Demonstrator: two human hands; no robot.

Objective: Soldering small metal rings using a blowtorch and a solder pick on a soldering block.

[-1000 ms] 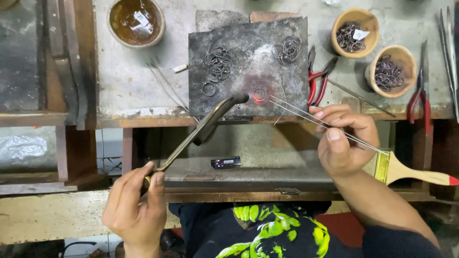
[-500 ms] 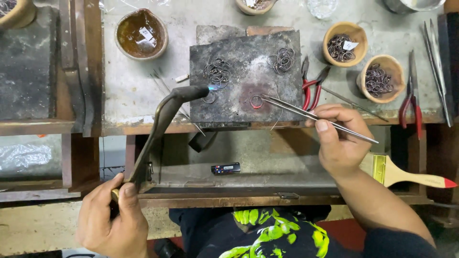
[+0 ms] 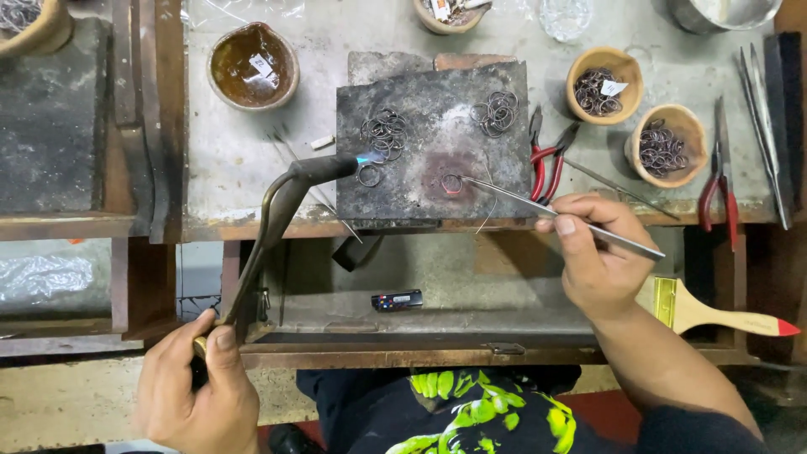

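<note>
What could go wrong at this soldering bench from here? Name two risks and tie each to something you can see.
1. The torch in the left hand shows a small blue flame near the loose rings on the charred block; it might overheat rings not meant to be heated.
2. The right hand holds tweezers on a ring over a reddish patch; a slip could flick it away.

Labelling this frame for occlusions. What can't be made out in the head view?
- Left hand: its fingers wrap the torch handle, hiding the grip end.
- Tweezers: whether the tips pinch or only touch the ring on the soldering block is too small to tell; the right hand covers their middle.
- Top-left bowl and metal pot: cut off by the top edge.
- Rings in the two wooden cups: too tangled to count.
</note>
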